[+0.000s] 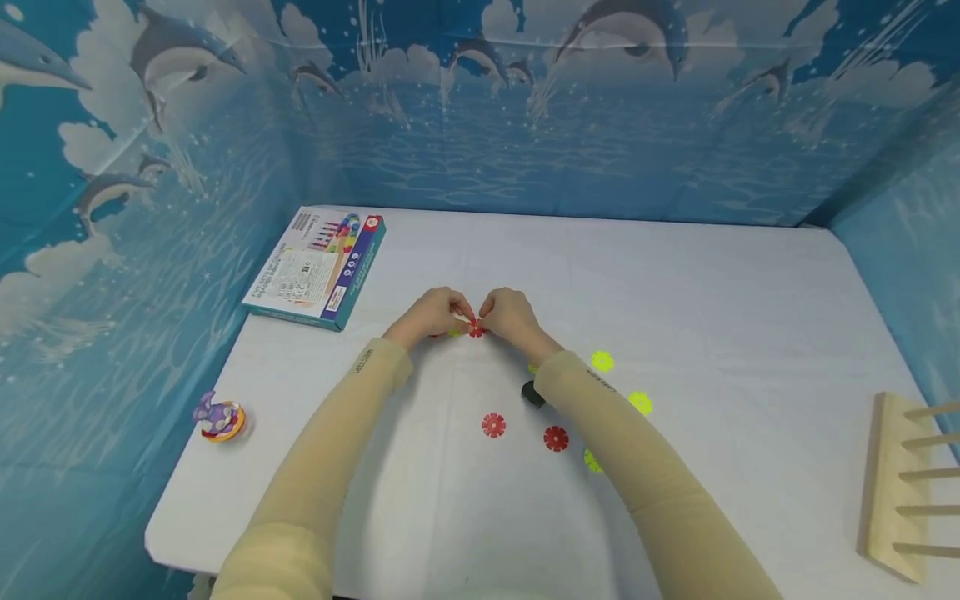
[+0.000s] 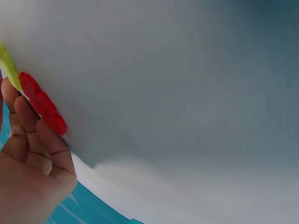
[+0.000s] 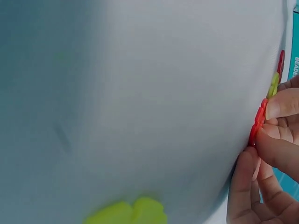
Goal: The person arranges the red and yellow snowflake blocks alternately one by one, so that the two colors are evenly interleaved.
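Both hands meet over the middle of the table in the head view. My right hand (image 1: 512, 317) pinches a red flower-shaped disc (image 1: 476, 328) at its edge, between thumb and fingers. My left hand (image 1: 433, 315) holds a yellow-green flower-shaped disc (image 1: 453, 333) where it meets the red one. The right wrist view shows these discs in a row, with another darker red disc (image 3: 281, 61) at the far end. In the left wrist view the left fingers (image 2: 55, 144) lie along the back of the red disc (image 2: 42, 103).
Loose red discs (image 1: 493, 425) and yellow-green discs (image 1: 602, 361) lie around the right forearm, some partly hidden. A small black object (image 1: 532, 393) sits beside the right cuff. A box (image 1: 315, 267) lies back left, a purple toy (image 1: 217, 416) left, a wooden pegged rack (image 1: 896, 492) right.
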Tool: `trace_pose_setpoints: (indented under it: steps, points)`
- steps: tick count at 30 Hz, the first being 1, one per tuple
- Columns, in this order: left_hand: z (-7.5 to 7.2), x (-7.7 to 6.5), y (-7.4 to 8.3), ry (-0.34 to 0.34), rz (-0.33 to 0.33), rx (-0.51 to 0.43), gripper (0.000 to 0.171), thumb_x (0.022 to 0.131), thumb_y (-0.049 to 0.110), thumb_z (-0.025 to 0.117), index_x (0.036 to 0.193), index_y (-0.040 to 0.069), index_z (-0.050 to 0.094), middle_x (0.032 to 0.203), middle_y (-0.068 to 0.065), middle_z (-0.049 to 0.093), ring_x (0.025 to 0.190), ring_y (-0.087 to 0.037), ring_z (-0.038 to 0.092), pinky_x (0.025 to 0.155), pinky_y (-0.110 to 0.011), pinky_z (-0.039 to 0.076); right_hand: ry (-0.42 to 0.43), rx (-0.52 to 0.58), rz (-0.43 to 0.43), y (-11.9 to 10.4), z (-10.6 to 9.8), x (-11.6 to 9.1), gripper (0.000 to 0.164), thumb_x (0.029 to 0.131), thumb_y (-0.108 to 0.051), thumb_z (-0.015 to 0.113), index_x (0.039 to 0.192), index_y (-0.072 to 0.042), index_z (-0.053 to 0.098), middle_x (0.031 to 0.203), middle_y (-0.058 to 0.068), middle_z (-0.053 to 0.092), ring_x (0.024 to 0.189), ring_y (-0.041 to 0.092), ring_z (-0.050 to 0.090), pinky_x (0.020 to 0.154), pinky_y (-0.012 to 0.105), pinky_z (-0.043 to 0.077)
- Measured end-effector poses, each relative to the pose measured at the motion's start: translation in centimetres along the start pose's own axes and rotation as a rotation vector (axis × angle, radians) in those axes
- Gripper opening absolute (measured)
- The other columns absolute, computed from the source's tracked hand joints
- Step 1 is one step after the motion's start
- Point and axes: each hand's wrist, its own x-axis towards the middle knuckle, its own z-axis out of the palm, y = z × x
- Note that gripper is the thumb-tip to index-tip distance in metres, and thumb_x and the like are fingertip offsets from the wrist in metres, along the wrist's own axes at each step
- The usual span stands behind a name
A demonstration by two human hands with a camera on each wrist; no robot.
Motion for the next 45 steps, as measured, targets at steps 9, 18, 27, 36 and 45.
trace_pose_setpoints:
  steps: [9,18,27,36,45]
  points:
    - [0.2,0.3,0.4,-0.004,0.013,-0.013,0.017,0.086,0.017,0.076,0.102,0.012,0.073,0.107,-0.008,0.059,0.087,-0.019,0.050,0.063,-0.024,0.044,-0.059,0.077,-0.005,0.9,-1.8,-1.4,0.020,0.091,-0.018,0.067,0.106,-0.005,0.069,0.103,0.011,0.069,0.090,0.021,0.060,0.079,0.032,0.049]
    - [0.6,-0.2,-0.1,-0.018,-0.031,0.007,0.017,0.087,0.018,0.075,0.103,0.013,0.072,0.110,-0.007,0.057,0.097,-0.021,0.049,0.068,-0.024,0.045,-0.096,0.125,-0.025,3.1,-2.9,-3.9,0.023,0.091,-0.024,0.068,0.109,-0.008,0.068,0.103,0.009,0.067,0.091,0.021,0.059,0.081,0.033,0.048]
    - [0.2,-0.3,-0.3,-0.009,-0.011,0.009,0.017,0.088,0.018,0.074,0.104,0.012,0.072,0.113,-0.008,0.058,0.101,-0.022,0.049,0.075,-0.027,0.046,-0.095,0.109,-0.042,5.7,-3.7,-5.9,0.022,0.091,-0.021,0.068,0.108,-0.007,0.068,0.103,0.010,0.067,0.094,0.023,0.060,0.082,0.033,0.048]
    - [0.2,-0.2,-0.4,-0.011,-0.018,-0.004,0.017,0.088,0.018,0.075,0.104,0.013,0.071,0.110,-0.008,0.057,0.099,-0.022,0.049,0.071,-0.026,0.045,-0.152,0.084,-0.051,7.1,-3.7,-7.4,0.027,0.086,-0.015,0.074,0.108,-0.003,0.066,0.103,0.011,0.066,0.092,0.022,0.060,0.080,0.032,0.049]
    - [0.1,-0.1,0.1,-0.014,0.002,-0.004,0.018,0.087,0.018,0.075,0.104,0.012,0.071,0.108,-0.007,0.056,0.097,-0.021,0.048,0.068,-0.025,0.044,-0.129,0.005,-0.072,7.4,-3.4,-7.6,0.030,0.081,-0.011,0.079,0.106,-0.001,0.066,0.100,0.011,0.064,0.093,0.023,0.058,0.085,0.036,0.049]
